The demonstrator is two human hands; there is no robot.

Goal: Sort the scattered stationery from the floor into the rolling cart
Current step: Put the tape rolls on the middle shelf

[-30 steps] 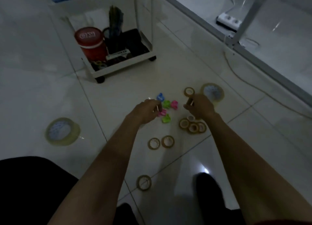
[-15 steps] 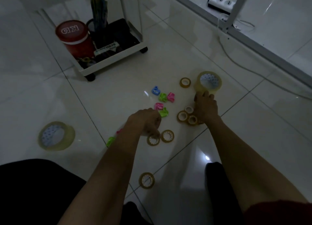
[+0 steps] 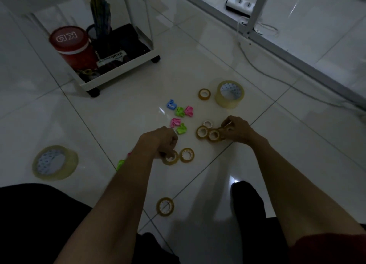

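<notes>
Right grip [image 3: 235,130] moved from wide roll [image 3: 229,94] to roll cluster [image 3: 208,134].
It pinches there; left grip [image 3: 162,143] pinches amber small roll [image 3: 170,159] beside clips [image 3: 181,129].

left hand [image 3: 160,141] and right hand [image 3: 237,131] bare, 2 forearms bare to the elbow. Dark red sleeve [image 3: 326,248] on right upper arm. Black trousers [image 3: 29,214] on legs. 1 black-clad foot [image 3: 247,200], detail lost in dim light.

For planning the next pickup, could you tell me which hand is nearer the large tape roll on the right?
Right. The right hand sits just below the large tape roll in view; the left hand is farther, down-left.
</notes>
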